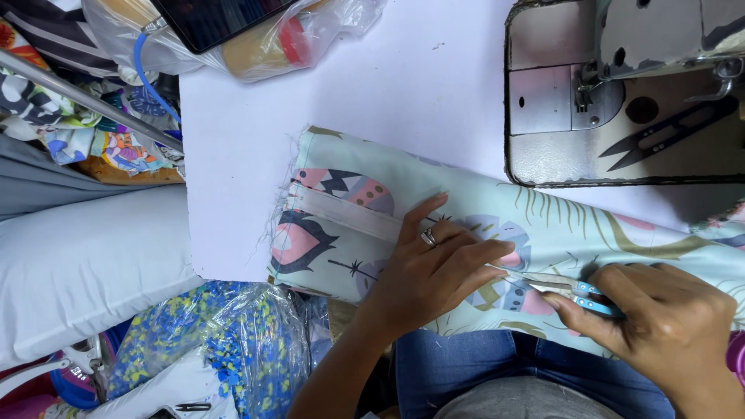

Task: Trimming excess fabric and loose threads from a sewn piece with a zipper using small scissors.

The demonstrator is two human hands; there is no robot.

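Note:
A pale mint printed fabric (365,209) with pink and dark shapes lies across the white table (372,85), a white strip sewn along it. My left hand (434,268), a ring on one finger, presses flat on the fabric with fingers spread. My right hand (667,326) grips small thread snips (555,283) with blue handles; their blades point left and touch the fabric right beside my left fingertips.
A sewing machine (621,85) stands at the back right, with black thread snips (667,133) on its bed. Plastic bags and a dark tablet (209,19) sit at the back left. Bagged printed cloth (209,341) and a white cushion (85,264) lie to the left.

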